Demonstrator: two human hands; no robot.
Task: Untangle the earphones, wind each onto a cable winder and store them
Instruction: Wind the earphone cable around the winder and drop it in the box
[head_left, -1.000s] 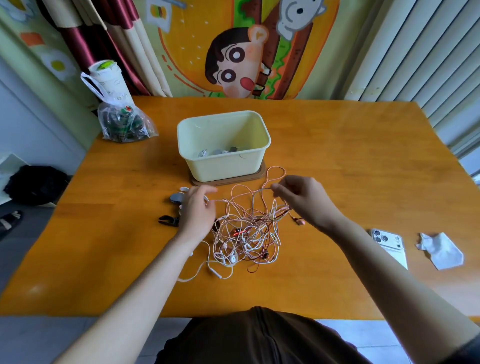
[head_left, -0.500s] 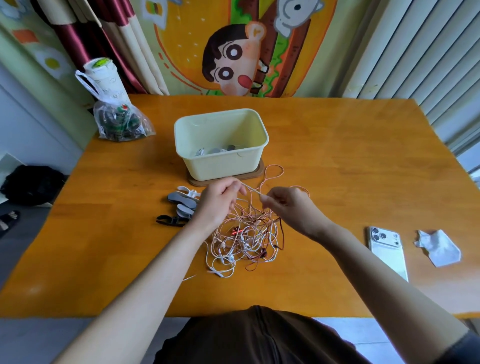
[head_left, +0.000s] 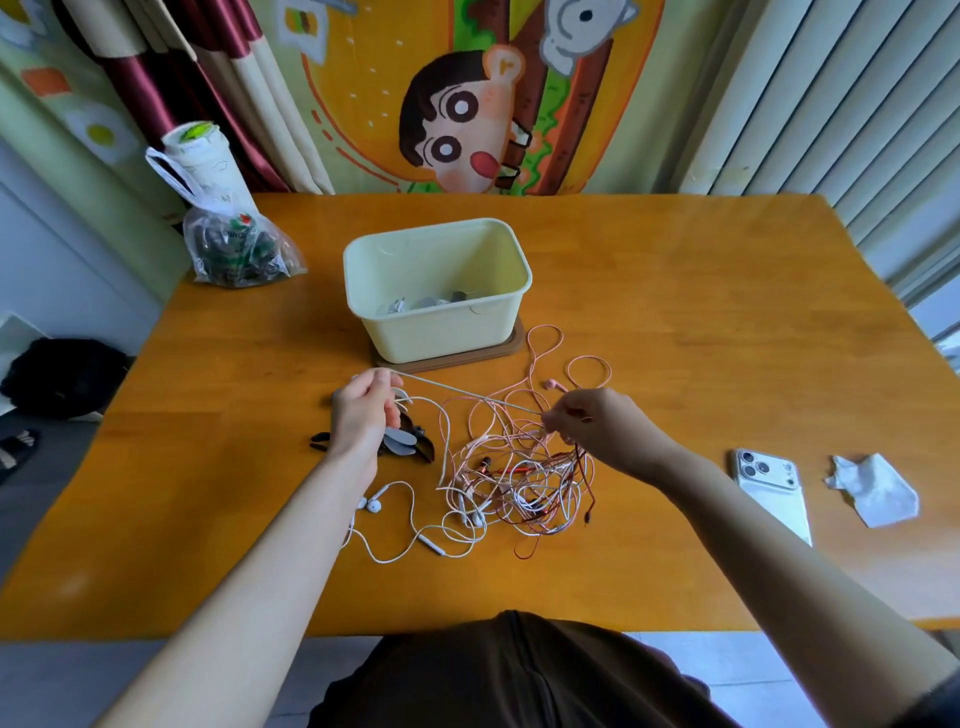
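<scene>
Head view shows one tangle of earphones (head_left: 519, 478) lying mid-desk, toward the near edge, with white, pink and dark red cords looped through each other. Two white earbuds (head_left: 371, 504) lie loose at the tangle's left, and one pink earbud (head_left: 553, 384) sits on its far side.

The left hand (head_left: 363, 415) and right hand (head_left: 597, 426) hold one pale cord (head_left: 457, 391) stretched taut between them above the desk (head_left: 675, 312). The left fingers (head_left: 384, 382) are curled round one end, and the right fingers (head_left: 558, 415) pinch the other.

Several grey and black cable winders (head_left: 402, 439) lie partly under the left hand; their number cannot be told.

One cream plastic bin (head_left: 441, 332) stands on a brown board (head_left: 452, 359) just beyond the tangle, with a few white and grey pieces on its floor, half hidden by the wall.

One clear plastic bag (head_left: 234, 249) with a white cup (head_left: 200, 156) sits at the far left corner. One white phone (head_left: 771, 486) and one crumpled tissue (head_left: 878, 491) lie toward the right edge.
</scene>
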